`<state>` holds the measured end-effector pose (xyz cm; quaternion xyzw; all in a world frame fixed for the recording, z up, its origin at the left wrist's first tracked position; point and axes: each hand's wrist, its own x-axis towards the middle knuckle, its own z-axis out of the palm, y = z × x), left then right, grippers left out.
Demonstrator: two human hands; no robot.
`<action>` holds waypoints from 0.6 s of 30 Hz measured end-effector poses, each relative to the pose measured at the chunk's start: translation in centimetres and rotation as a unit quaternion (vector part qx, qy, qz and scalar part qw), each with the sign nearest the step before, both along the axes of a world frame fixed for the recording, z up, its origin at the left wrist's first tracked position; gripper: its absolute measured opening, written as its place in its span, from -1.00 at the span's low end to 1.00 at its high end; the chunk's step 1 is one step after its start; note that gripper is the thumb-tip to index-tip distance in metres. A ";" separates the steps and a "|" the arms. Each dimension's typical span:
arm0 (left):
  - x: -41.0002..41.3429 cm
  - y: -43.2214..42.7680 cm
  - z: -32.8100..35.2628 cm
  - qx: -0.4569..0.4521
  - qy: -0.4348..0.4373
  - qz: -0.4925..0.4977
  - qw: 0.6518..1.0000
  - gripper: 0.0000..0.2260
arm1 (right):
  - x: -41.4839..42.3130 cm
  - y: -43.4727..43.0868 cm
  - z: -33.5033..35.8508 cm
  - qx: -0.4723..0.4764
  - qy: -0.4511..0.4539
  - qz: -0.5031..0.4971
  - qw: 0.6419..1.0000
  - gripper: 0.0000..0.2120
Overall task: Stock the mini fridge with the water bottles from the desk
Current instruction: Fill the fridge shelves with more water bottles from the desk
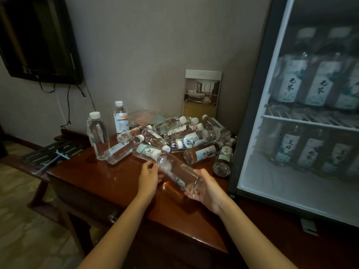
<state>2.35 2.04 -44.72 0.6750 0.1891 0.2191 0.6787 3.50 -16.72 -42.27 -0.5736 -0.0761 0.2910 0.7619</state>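
The mini fridge (250, 123) fills the right side, a dark frame with a white inner border. Blurred bottles with pale labels and black brush characters stand inside it, above and below a white wire shelf (310, 121).

Touching the fridge's left side is the worktop (108, 183), glossy reddish-brown wood that mirrors the light. Far to the fridge's left, a black television (38, 39) hangs on a grey-beige wall with cables trailing below it. Lower down on that side stands a dark slatted rack (58, 150) over a patterned floor. Just left of the fridge, a printed card (202, 94) showing a bedroom leans on the wall.

A heap of bottles (190, 136) lies against the fridge's lower left corner. They are clear plastic with white caps, mostly on their sides and overlapping. Two upright bottles (98, 136) stand farthest from the fridge.

The held bottle (180, 173) is in front of the heap, left of the fridge and above the worktop. It is clear, tilted and lightly labelled. The right hand (209, 189), nearer the fridge, has its grip cupped round the base. The left hand (149, 177) has its grip curled on the top end.
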 end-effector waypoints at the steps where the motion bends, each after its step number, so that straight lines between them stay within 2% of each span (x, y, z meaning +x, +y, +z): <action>1: 0.0 -0.7 0.5 -0.063 -0.009 -0.026 0.998 -0.75 | -0.1 -0.3 0.1 0.024 0.007 0.010 1.000 -0.61; 3: -0.1 -1.8 1.7 -0.131 -0.019 -0.100 0.986 -0.73 | -0.2 -0.8 0.5 0.084 0.033 0.031 0.995 -0.53; 5: -0.3 -2.9 2.9 -0.150 -0.030 -0.174 0.973 -0.68 | -0.4 -1.2 0.8 0.150 0.071 0.052 0.985 -0.47; 8: -0.7 -4.7 4.6 -0.175 -0.076 -0.221 0.956 -0.67 | -0.5 -1.9 1.1 0.196 0.095 0.065 0.974 -0.45; 12: -1.4 -6.7 5.8 -0.177 -0.111 -0.219 0.953 -0.65 | -1.1 -3.4 1.7 0.155 0.083 0.078 0.981 -0.46; 14: -1.7 -7.7 6.2 -0.161 -0.112 -0.198 0.960 -0.66 | -1.5 -4.4 2.2 0.095 0.033 0.086 0.991 -0.48; 18: -2.7 -9.3 6.6 -0.141 -0.119 -0.170 0.968 -0.48 | -2.8 -6.3 3.4 0.003 -0.077 0.083 0.994 -0.39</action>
